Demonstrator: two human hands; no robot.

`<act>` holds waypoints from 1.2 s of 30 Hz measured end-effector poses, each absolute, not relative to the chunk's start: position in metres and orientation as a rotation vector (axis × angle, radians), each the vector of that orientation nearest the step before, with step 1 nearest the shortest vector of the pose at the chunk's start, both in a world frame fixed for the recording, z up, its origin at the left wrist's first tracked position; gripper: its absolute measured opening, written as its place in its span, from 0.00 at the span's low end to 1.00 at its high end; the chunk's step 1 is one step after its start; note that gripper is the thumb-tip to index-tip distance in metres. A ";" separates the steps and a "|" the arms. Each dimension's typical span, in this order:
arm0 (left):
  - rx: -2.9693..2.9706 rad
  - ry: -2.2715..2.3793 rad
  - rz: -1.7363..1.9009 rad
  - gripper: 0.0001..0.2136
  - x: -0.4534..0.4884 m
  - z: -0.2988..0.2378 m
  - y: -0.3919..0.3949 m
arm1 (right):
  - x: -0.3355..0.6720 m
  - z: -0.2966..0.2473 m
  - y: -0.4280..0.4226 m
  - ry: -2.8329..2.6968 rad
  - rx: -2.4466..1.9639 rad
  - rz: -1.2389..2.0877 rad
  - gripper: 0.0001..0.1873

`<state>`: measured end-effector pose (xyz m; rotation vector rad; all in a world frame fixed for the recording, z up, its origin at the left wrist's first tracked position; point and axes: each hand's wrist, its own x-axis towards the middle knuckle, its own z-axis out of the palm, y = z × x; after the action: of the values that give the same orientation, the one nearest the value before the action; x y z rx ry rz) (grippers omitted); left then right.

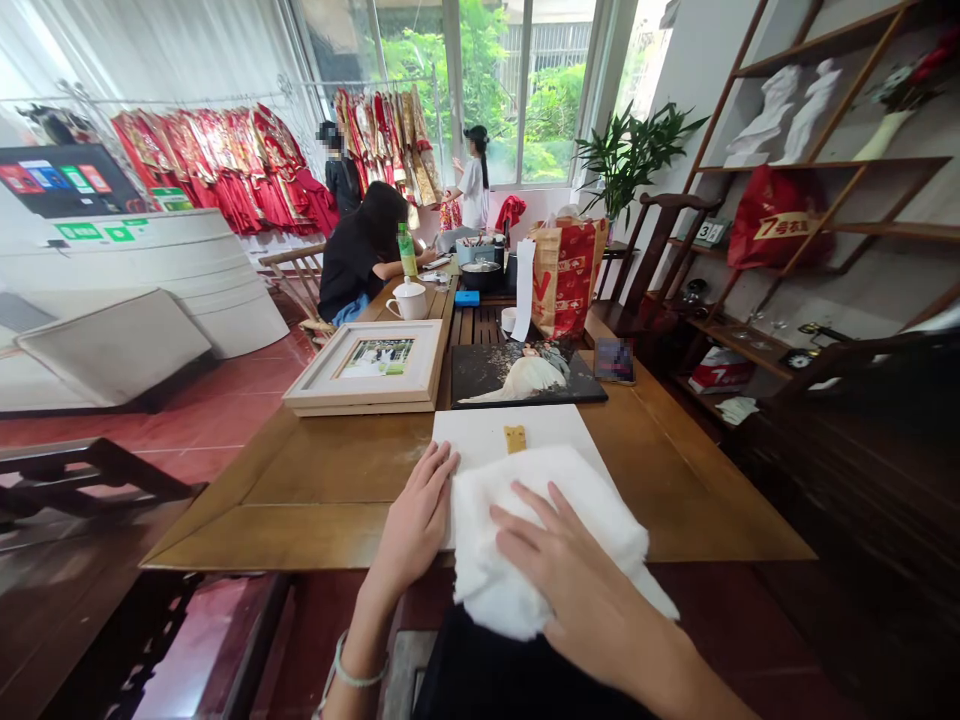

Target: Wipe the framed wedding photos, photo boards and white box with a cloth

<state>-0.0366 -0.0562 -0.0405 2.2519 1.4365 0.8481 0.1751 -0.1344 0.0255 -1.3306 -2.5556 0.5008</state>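
A flat white board lies near the table's front edge, with a small tan tab on its far part. My left hand rests along the board's left edge, fingers stretched out and holding nothing. Over the near part of the board is a bunched white cloth, its lower end hanging past the table edge. My right hand lies on the cloth with its fingers spread, pressing on it rather than wrapped round it. The cloth hides much of the board beneath.
Beyond the board on the wooden table are a framed photo, a dark picture panel, a phone and a paper bag. A white lidded cup stands farther back. A person in black sits at the left side.
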 end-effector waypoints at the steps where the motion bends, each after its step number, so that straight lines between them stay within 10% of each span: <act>1: 2.253 1.438 0.851 0.20 -0.036 -0.041 -0.056 | 0.178 0.027 -0.143 -2.567 -1.302 0.539 0.36; 36: 2.183 1.488 0.902 0.21 -0.034 -0.040 -0.059 | 0.164 0.034 -0.043 -2.466 -1.535 0.372 0.34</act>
<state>-0.0337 -0.0590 -0.0399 2.1835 1.4880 0.9024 0.1642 -0.0429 0.0340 -1.5350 -2.4659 0.3721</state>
